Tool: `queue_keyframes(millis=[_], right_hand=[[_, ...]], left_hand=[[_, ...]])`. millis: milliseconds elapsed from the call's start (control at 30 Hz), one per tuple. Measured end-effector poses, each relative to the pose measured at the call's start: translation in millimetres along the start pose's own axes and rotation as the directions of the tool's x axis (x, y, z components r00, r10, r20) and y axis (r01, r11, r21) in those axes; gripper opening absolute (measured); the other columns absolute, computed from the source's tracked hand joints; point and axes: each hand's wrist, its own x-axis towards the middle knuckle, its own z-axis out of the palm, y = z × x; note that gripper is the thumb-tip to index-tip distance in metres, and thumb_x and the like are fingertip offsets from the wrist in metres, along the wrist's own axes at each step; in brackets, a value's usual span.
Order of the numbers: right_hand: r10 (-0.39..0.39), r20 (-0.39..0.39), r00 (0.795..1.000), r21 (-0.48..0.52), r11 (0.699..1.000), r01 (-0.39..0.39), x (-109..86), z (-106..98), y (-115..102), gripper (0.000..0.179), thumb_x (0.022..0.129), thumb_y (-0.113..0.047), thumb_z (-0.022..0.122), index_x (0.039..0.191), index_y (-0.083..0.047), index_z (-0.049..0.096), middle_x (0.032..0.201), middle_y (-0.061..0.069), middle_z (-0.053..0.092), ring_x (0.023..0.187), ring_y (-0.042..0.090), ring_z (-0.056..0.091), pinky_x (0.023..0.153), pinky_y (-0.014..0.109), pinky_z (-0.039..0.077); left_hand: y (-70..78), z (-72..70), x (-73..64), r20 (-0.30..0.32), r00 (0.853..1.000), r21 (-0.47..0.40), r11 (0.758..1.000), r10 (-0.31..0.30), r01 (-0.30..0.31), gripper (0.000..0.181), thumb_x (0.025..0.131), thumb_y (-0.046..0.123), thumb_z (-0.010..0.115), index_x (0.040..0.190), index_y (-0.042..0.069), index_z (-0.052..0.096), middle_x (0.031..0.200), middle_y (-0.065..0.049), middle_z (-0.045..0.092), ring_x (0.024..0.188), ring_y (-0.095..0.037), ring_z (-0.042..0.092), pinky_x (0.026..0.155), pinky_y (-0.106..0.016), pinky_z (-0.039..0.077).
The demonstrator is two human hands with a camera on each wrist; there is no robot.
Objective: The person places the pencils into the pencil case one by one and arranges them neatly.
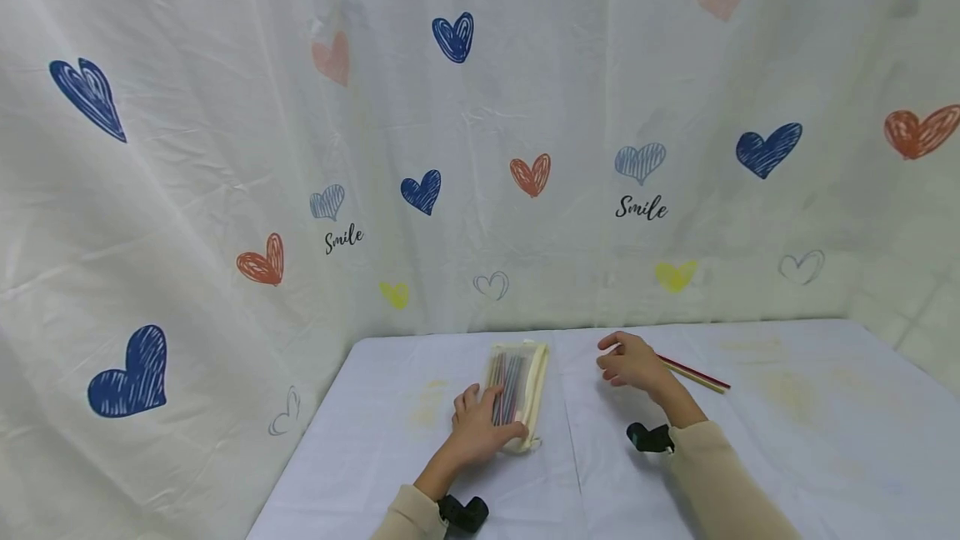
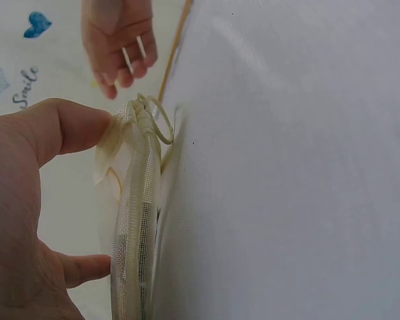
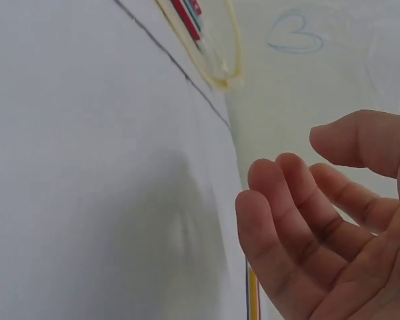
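Note:
A cream mesh zippered pencil case [image 1: 532,394] lies on the table, with several coloured pencils [image 1: 513,377] visible through its mesh. My left hand [image 1: 477,428] rests on its near end, fingers spread. In the left wrist view, the thumb [image 2: 83,127] and one finger touch the case, and a cord loop [image 2: 161,120] hangs at its end. To the right, my right hand [image 1: 636,365] hovers above the table, holding nothing, its fingers loosely bent. Just beyond that wrist lie a red pencil and a yellow pencil [image 1: 701,379], partly hidden by the hand.
A white cloth covers the table [image 1: 795,457], with a crease running between the hands. Behind it hangs a pale curtain [image 1: 570,107] printed with hearts and "Smile". Each wrist wears a small black camera, such as the right one [image 1: 649,437].

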Motion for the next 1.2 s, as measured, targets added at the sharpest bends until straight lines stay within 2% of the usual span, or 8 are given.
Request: queue_keyframes(millis=[167, 300, 400, 767, 900, 1033, 1200], right_hand=[[-0.054, -0.072, 0.996, -0.156, 0.987, 0.042, -2.2, -26, 14, 0.040, 0.095, -0.015, 0.064, 0.129, 0.005, 0.054, 0.105, 0.019, 0.067, 0.083, 0.022, 0.068, 0.068, 0.032, 0.057], [-0.090, -0.110, 0.990, -0.299, 0.953, 0.054, -6.6, -44, 21, 0.038, 0.092, -0.015, 0.065, 0.125, 0.004, 0.058, 0.107, 0.021, 0.069, 0.084, 0.025, 0.065, 0.066, 0.031, 0.049], [-0.109, -0.132, 0.985, -0.359, 0.932, 0.055, -8.0, -52, 28, 0.037, 0.091, -0.014, 0.065, 0.123, 0.003, 0.060, 0.107, 0.023, 0.069, 0.087, 0.029, 0.063, 0.067, 0.034, 0.047], [-0.101, -0.121, 0.988, -0.472, 0.881, 0.032, -6.4, -68, 52, 0.034, 0.090, -0.010, 0.066, 0.120, 0.006, 0.062, 0.111, 0.024, 0.066, 0.090, 0.031, 0.062, 0.074, 0.042, 0.050], [-0.098, -0.109, 0.989, -0.485, 0.874, 0.033, -6.9, -71, 54, 0.033, 0.088, -0.008, 0.065, 0.118, 0.007, 0.062, 0.104, 0.021, 0.065, 0.086, 0.030, 0.059, 0.073, 0.043, 0.049], [-0.091, -0.096, 0.991, -0.495, 0.868, 0.032, -7.2, -70, 56, 0.029, 0.086, -0.004, 0.063, 0.115, 0.004, 0.064, 0.101, 0.019, 0.065, 0.087, 0.030, 0.060, 0.075, 0.045, 0.049], [-0.086, -0.069, 0.994, -0.536, 0.844, 0.036, -7.0, -69, 59, 0.026, 0.083, 0.001, 0.061, 0.108, -0.002, 0.067, 0.100, 0.016, 0.067, 0.085, 0.028, 0.061, 0.073, 0.045, 0.050]], left_hand=[[-0.7, 0.5, 1.1, -0.004, 1.000, 0.001, 1.000, 0.003, -0.003, 0.090, 0.078, 0.052, 0.075, 0.153, 0.014, 0.045, 0.160, -0.029, 0.022, 0.147, -0.046, 0.017, 0.112, -0.072, 0.021], [0.2, 0.0, 0.7, 0.000, 1.000, -0.002, 1.000, 0.004, -0.004, 0.089, 0.077, 0.052, 0.074, 0.153, 0.014, 0.045, 0.160, -0.029, 0.022, 0.147, -0.046, 0.017, 0.112, -0.072, 0.021], [0.4, -0.1, 0.1, 0.001, 1.000, -0.003, 1.000, 0.002, -0.002, 0.090, 0.078, 0.053, 0.074, 0.153, 0.014, 0.045, 0.161, -0.029, 0.021, 0.147, -0.046, 0.017, 0.112, -0.072, 0.021], [0.3, -2.2, -2.1, 0.003, 1.000, -0.013, 1.000, 0.000, 0.000, 0.090, 0.078, 0.053, 0.074, 0.153, 0.013, 0.044, 0.161, -0.029, 0.021, 0.148, -0.046, 0.016, 0.113, -0.072, 0.020], [1.3, -3.2, -1.3, 0.004, 1.000, -0.015, 1.000, -0.002, 0.002, 0.090, 0.078, 0.052, 0.074, 0.153, 0.014, 0.044, 0.161, -0.029, 0.020, 0.148, -0.046, 0.016, 0.113, -0.072, 0.020], [1.7, -2.9, -0.4, -0.002, 1.000, -0.012, 1.000, -0.002, 0.002, 0.090, 0.078, 0.051, 0.075, 0.153, 0.013, 0.045, 0.161, -0.029, 0.021, 0.147, -0.046, 0.017, 0.113, -0.072, 0.020], [1.9, -1.8, 0.3, -0.006, 1.000, -0.010, 1.000, -0.004, 0.004, 0.090, 0.077, 0.051, 0.076, 0.153, 0.013, 0.045, 0.161, -0.029, 0.022, 0.147, -0.046, 0.017, 0.113, -0.071, 0.021]])
